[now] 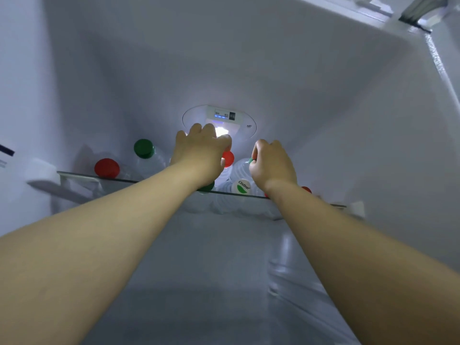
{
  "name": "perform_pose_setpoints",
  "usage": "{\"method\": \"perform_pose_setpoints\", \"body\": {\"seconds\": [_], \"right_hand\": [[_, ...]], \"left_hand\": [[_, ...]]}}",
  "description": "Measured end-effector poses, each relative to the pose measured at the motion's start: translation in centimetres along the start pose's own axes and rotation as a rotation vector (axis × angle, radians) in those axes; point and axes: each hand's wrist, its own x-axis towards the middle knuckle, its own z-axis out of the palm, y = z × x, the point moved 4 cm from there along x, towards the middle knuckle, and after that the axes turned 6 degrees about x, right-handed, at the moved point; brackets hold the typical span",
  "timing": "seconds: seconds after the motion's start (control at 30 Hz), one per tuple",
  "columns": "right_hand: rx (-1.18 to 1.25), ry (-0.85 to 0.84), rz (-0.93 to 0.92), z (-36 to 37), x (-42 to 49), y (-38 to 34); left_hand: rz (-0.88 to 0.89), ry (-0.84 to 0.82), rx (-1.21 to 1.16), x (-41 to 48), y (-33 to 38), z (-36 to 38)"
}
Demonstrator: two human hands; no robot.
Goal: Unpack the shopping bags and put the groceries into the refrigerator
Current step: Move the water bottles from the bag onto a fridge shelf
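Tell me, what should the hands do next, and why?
Probably let go and draw back: the left hand grips a red-capped bottle, the right hand pinches a green cap, and both bottles seem to stand on the glass shelf already.

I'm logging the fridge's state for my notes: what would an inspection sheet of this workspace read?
Surface: glass shelf, carrying bottles.
Job's things: red cap and green cap at left, labelled bottle at centre.
Clutter: nothing seen.
Hands: left hand grips a red-capped bottle; right hand pinches a green-capped bottle by its top.
Cables: nothing seen.
Surroundings: white fridge walls; lit control panel on the back wall.
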Motion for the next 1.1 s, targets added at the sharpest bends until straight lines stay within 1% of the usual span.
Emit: {"method": "perform_pose_setpoints", "body": {"seconds": [0.1, 0.2, 0.33, 0.43, 0.6, 0.7, 0.8, 0.9, 1.0, 1.1], "right_hand": [[-0.042, 0.024, -0.032, -0.2, 0.0, -0.2], [-0.049, 0.037, -0.027, -0.3, -0.2, -0.2], [-0.046, 0.019, 0.003, 0.0, -0.5, 0.0], [-0.048, -0.026, -0.010, 0.1, -0.8, -0.1], [0.077, -0.079, 0.031, -0.1, -2.0, 0.0], [0.179, -0.023, 0.084, -0.7, -3.2, 0.4], [0.226, -0.001, 0.101, -1.2, -4.6, 0.3], [0.303, 0.054, 0.117, -1.9, -6.3, -0.1], [0.348, 0.149, 0.073, -2.8, -8.5, -1.0], [0.381, 0.177, 0.046, -3.5, -11.0, -1.8]], "left_hand": [[0.035, -0.020, 0.027, -0.2, 0.2, 0.1], [0.014, -0.072, 0.029, -0.2, 0.1, 0.4], [0.009, -0.119, 0.053, -0.2, 0.4, 0.3], [-0.015, -0.171, -0.018, -0.4, 0.4, 0.3], [-0.031, -0.191, -0.137, -1.1, 0.1, 0.6], [-0.046, -0.170, -0.139, -2.1, 0.2, 0.4], [-0.111, -0.197, -0.204, -3.7, 0.5, -0.6], [-0.113, -0.133, -0.259, -5.1, 0.5, -1.8], [-0.147, -0.009, -0.423, -6.5, 0.0, -3.3], [-0.116, 0.125, -0.417, -9.0, 0.5, -5.3]]}}
